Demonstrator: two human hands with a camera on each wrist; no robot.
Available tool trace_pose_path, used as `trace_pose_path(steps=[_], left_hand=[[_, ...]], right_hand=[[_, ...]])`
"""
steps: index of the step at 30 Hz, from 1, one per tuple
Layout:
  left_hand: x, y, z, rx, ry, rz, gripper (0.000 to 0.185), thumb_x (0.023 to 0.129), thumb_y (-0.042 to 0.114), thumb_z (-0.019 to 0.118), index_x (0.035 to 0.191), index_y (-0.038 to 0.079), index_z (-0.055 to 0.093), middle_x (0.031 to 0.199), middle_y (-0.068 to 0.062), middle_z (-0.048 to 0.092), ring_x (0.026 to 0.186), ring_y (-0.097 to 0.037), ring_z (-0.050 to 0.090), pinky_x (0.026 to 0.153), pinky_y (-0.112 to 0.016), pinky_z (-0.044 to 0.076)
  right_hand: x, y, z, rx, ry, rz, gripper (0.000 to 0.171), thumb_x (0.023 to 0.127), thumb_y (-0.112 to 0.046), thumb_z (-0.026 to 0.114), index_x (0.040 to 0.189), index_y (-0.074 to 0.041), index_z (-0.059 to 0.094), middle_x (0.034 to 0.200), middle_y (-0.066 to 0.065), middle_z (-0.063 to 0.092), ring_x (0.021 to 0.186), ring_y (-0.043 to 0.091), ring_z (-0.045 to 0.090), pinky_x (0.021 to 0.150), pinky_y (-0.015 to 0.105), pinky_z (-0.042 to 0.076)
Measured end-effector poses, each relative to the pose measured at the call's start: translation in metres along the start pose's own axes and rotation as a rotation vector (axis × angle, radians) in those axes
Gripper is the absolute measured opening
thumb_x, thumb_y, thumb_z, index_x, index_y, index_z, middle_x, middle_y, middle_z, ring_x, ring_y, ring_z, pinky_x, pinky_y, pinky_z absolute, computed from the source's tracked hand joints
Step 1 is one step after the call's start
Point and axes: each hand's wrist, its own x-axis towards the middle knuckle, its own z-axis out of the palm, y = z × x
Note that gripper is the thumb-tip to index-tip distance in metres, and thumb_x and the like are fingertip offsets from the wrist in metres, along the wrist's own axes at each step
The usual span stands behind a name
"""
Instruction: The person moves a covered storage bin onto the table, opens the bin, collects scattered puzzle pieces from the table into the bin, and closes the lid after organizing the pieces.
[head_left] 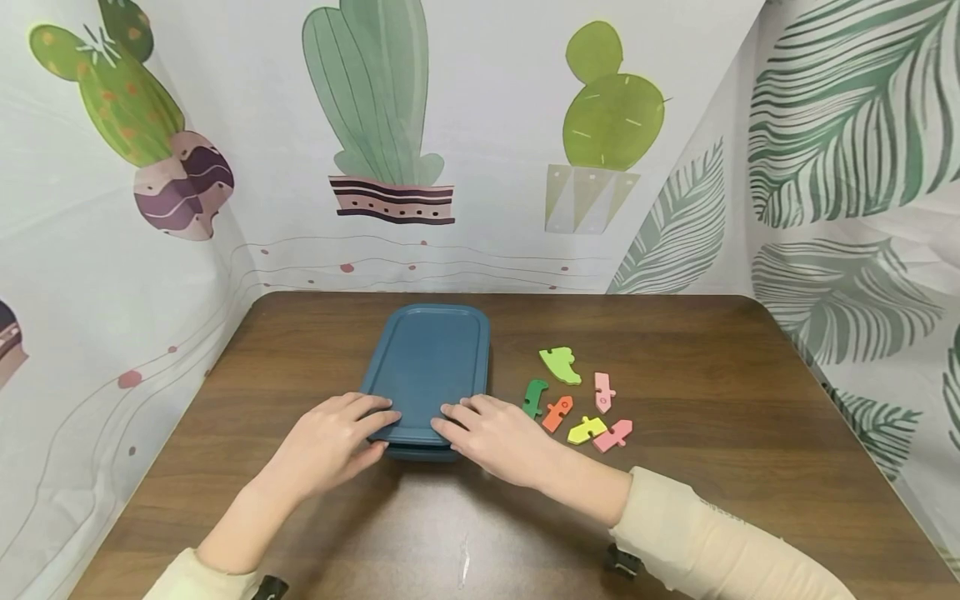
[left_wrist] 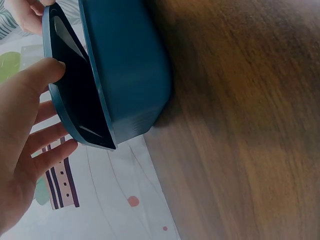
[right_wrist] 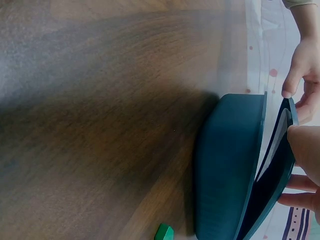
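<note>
A dark blue box (left_wrist: pixel 130 75) stands on the table with its matching lid (head_left: pixel 431 367) on top. The lid's near edge is raised, leaving a gap above the box rim, while its far end meets the box. My left hand (head_left: pixel 330 437) pinches the lid's near left corner, thumb beneath and fingers on top. At the near right corner, my right hand (head_left: pixel 498 437) holds the lid the same way. In the right wrist view both thumbs sit under the lid's edge. What lies inside the box is hidden in shadow.
Right of the box lie several flat puzzle pieces: light green (head_left: pixel 561 365), dark green (head_left: pixel 533 398), orange (head_left: pixel 557 413), yellow (head_left: pixel 587 430) and two pink ones (head_left: pixel 603 392). Behind the brown wooden table (head_left: pixel 712 467) hangs a cloth printed with cacti and leaves.
</note>
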Motion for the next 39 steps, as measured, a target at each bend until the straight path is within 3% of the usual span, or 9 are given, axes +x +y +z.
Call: trace_pose_path(steps=[12, 24, 35, 39], left_hand=[[0.003, -0.001, -0.004, 0.003, 0.038, 0.023, 0.036, 0.071, 0.023, 0.072, 0.105, 0.013, 0.067, 0.105, -0.004, 0.063, 0.092, -0.022, 0.06, 0.08, -0.037, 0.05], [0.003, -0.002, -0.006, -0.063, 0.037, -0.02, 0.034, 0.075, 0.027, 0.068, 0.107, 0.015, 0.066, 0.11, -0.002, 0.061, 0.099, -0.021, 0.058, 0.085, -0.037, 0.048], [0.0, -0.01, -0.007, -0.222, 0.096, -0.152, 0.035, 0.078, 0.028, 0.069, 0.111, 0.017, 0.064, 0.115, 0.002, 0.06, 0.105, -0.016, 0.057, 0.082, -0.035, 0.049], [0.001, -0.015, -0.006, -0.258, 0.134, -0.237, 0.033, 0.078, 0.025, 0.069, 0.11, 0.016, 0.065, 0.113, 0.004, 0.061, 0.103, -0.014, 0.058, 0.08, -0.034, 0.05]], right_hand=[[0.0, 0.004, -0.002, 0.033, 0.1, 0.013, 0.037, 0.082, -0.028, 0.069, 0.116, -0.016, 0.061, 0.113, 0.001, 0.064, 0.097, 0.016, 0.06, 0.086, 0.023, 0.049], [-0.001, 0.003, -0.001, 0.04, 0.1, 0.022, 0.037, 0.083, -0.027, 0.068, 0.117, -0.016, 0.061, 0.114, 0.001, 0.063, 0.098, 0.017, 0.06, 0.086, 0.024, 0.049], [-0.001, 0.004, 0.0, 0.03, 0.129, 0.018, 0.037, 0.083, -0.027, 0.068, 0.117, -0.015, 0.061, 0.113, 0.0, 0.064, 0.097, 0.016, 0.06, 0.086, 0.024, 0.049], [-0.001, 0.004, 0.0, 0.033, 0.129, 0.022, 0.037, 0.083, -0.027, 0.067, 0.117, -0.015, 0.061, 0.114, 0.0, 0.063, 0.097, 0.016, 0.06, 0.086, 0.024, 0.049]])
